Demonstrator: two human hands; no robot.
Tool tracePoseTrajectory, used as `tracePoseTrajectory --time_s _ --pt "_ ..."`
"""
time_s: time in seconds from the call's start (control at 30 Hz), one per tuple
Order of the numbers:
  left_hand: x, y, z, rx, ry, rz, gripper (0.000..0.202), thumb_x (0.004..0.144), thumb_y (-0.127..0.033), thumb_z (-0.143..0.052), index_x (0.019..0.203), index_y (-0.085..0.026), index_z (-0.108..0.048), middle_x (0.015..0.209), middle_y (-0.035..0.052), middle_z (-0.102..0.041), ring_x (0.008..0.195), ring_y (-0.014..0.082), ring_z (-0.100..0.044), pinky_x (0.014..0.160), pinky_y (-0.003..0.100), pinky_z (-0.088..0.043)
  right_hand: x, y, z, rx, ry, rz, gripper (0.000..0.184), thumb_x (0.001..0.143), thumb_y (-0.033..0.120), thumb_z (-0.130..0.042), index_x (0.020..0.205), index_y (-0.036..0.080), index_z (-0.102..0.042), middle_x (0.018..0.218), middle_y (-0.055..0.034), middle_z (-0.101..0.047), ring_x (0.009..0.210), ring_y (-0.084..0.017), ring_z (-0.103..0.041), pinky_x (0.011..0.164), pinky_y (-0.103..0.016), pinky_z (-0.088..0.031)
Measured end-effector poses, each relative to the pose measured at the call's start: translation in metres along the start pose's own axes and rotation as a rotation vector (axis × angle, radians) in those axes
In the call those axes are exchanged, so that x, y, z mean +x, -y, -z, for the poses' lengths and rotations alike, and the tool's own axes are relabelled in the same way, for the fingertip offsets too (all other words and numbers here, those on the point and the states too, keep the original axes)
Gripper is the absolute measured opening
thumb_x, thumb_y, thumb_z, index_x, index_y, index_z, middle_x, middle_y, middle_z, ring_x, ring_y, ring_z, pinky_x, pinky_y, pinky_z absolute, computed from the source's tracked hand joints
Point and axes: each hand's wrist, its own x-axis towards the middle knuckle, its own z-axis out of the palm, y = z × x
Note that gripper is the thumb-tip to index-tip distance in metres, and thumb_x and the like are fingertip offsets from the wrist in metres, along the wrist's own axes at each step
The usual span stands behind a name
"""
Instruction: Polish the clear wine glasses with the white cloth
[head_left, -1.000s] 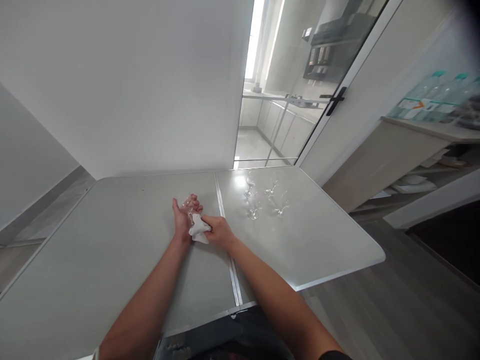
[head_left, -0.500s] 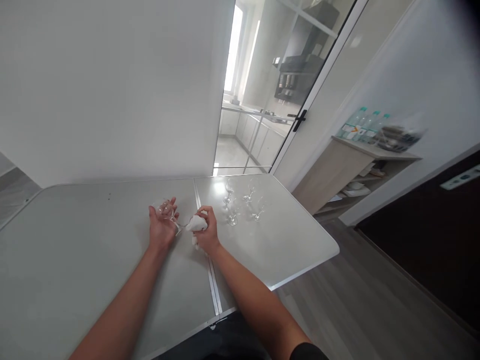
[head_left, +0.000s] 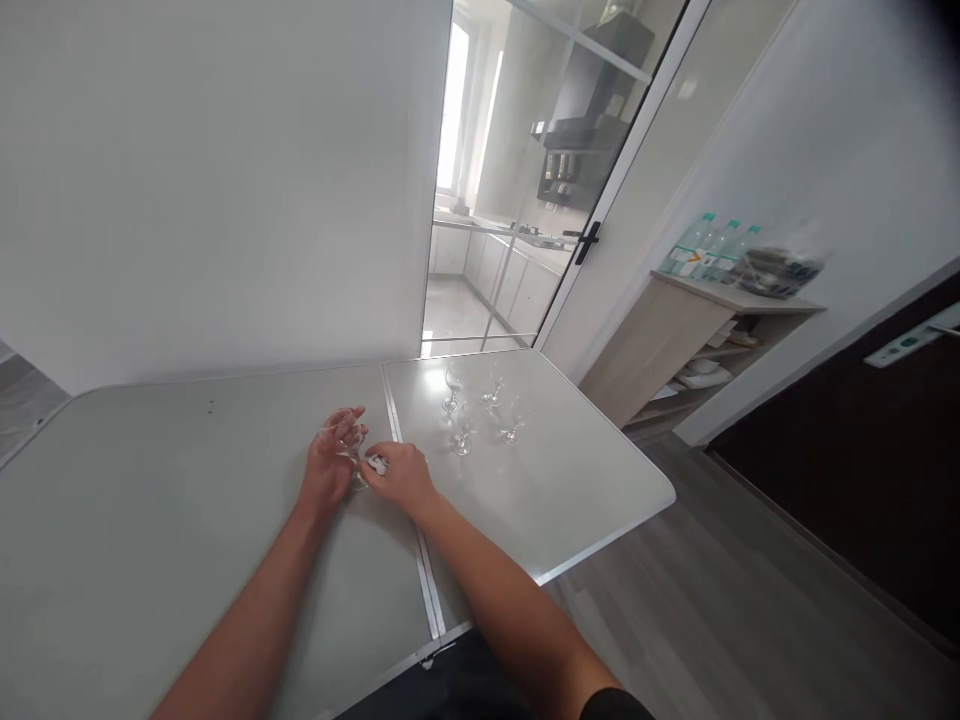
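My left hand (head_left: 328, 468) is wrapped round the bowl of a clear stemmed wine glass (head_left: 349, 432), just above the table on the left of the metal seam. The foot of the glass shows below, near my right hand. Closed round a crumpled white cloth (head_left: 377, 465), my right hand (head_left: 403, 473) is beside the stem; most of the cloth is hidden by the fingers. I cannot tell whether the cloth touches the stem. To the right stand several clear stemmed glasses (head_left: 461, 440), upright in a loose group.
The pale table (head_left: 187, 520) has a metal seam (head_left: 426, 580) across it and meets the wall at the back. Behind it is a glass door (head_left: 495, 250). A wooden shelf unit (head_left: 637, 340) with bottles (head_left: 694, 248) on top stands at right.
The held glass is now more upright. My right hand has turned over, palm down, bringing the cloth closer to the stem, and less cloth shows. The view has shifted slightly.
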Motion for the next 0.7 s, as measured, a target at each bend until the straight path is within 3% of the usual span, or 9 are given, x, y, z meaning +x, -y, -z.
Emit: tracePoseTrajectory --time_s 0.1,0.2,0.33,0.4,0.5,0.57,0.6,0.67,0.7 --pt "-0.007 0.0 -0.004 0.052 0.108 0.025 0.067 0.055 -0.055 -0.091 0.109 -0.02 -0.072 0.13 0.0136 -0.065 0.085 0.0185 -0.068 0.073 0.029 -0.056 -0.001 -0.001 -0.002 -0.017 0.122 0.016 0.021 0.087 0.042 -0.064 0.091 0.027 -0.078 0.08 -0.0009 -0.075 0.072 -0.016 -0.065 0.067 -0.024 -0.042" --pt "-0.01 -0.001 -0.009 0.09 0.177 0.081 0.081 0.048 -0.06 -0.092 0.114 -0.019 -0.07 0.134 0.0174 -0.062 0.093 0.0226 -0.068 0.075 0.031 -0.057 -0.001 0.002 -0.002 -0.049 0.109 0.009 0.018 0.085 0.036 -0.064 0.088 0.026 -0.078 0.074 -0.0009 -0.073 0.068 -0.016 -0.063 0.063 -0.024 -0.039" --pt "-0.007 -0.009 -0.017 -0.074 0.05 0.048 0.085 0.057 -0.084 -0.071 0.117 -0.023 -0.068 0.133 0.0148 -0.064 0.116 0.0295 -0.061 0.09 0.041 -0.056 -0.008 0.024 0.017 -0.057 0.029 0.033 0.015 0.083 0.03 -0.062 0.077 0.024 -0.075 0.073 -0.0016 -0.072 0.07 -0.017 -0.062 0.067 -0.026 -0.04" --pt "-0.003 -0.013 -0.016 -0.165 -0.051 0.025 0.072 0.07 -0.087 -0.057 0.104 -0.025 -0.071 0.119 0.01 -0.07 0.106 0.0261 -0.064 0.088 0.042 -0.057 -0.022 0.04 0.038 0.038 0.007 0.053 0.016 0.085 0.029 -0.06 0.077 0.024 -0.074 0.075 -0.0018 -0.071 0.072 -0.017 -0.061 0.072 -0.027 -0.044" --pt "0.0 -0.013 -0.007 -0.276 -0.104 0.018 0.06 0.082 -0.079 -0.052 0.067 -0.022 -0.062 0.075 0.0051 -0.066 0.073 0.0189 -0.062 0.073 0.039 -0.056 -0.059 0.059 0.088 0.266 -0.048 0.067 0.022 0.09 0.036 -0.057 0.089 0.024 -0.075 0.087 -0.0055 -0.072 0.081 -0.02 -0.064 0.075 -0.032 -0.052" --pt "-0.001 -0.009 -0.002 -0.311 -0.06 0.053 0.061 0.089 -0.067 -0.054 0.049 -0.021 -0.045 0.049 0.0021 -0.046 0.054 0.0156 -0.05 0.059 0.034 -0.051 -0.084 0.057 0.133 0.346 -0.238 0.018 0.027 0.089 0.045 -0.06 0.093 0.023 -0.076 0.091 -0.0088 -0.072 0.081 -0.022 -0.065 0.065 -0.034 -0.055" --pt "-0.002 -0.007 0.0 -0.314 -0.029 0.09 0.063 0.092 -0.059 -0.056 0.045 -0.022 -0.037 0.043 0.0006 -0.035 0.048 0.0144 -0.043 0.053 0.032 -0.046 -0.092 0.05 0.157 0.327 -0.399 -0.022 0.029 0.088 0.047 -0.062 0.095 0.023 -0.076 0.093 -0.0096 -0.072 0.079 -0.022 -0.066 0.06 -0.032 -0.055" --pt "-0.005 -0.004 0.001 -0.303 0.024 0.181 0.063 0.094 -0.043 -0.058 0.043 -0.022 -0.029 0.04 -0.0015 -0.022 0.042 0.0128 -0.033 0.045 0.03 -0.035 -0.096 0.019 0.204 0.223 -0.803 -0.13 0.037 0.086 0.049 -0.065 0.108 0.02 -0.074 0.091 -0.0101 -0.071 0.063 -0.017 -0.062 0.047 -0.027 -0.049" --pt "-0.006 -0.003 0.001 -0.294 0.041 0.218 0.062 0.094 -0.037 -0.058 0.043 -0.022 -0.027 0.041 -0.002 -0.02 0.041 0.0122 -0.031 0.044 0.029 -0.032 -0.091 -0.003 0.225 0.17 -0.913 -0.181 0.043 0.084 0.05 -0.066 0.11 0.017 -0.074 0.083 -0.0093 -0.07 0.05 -0.014 -0.055 0.039 -0.025 -0.042"
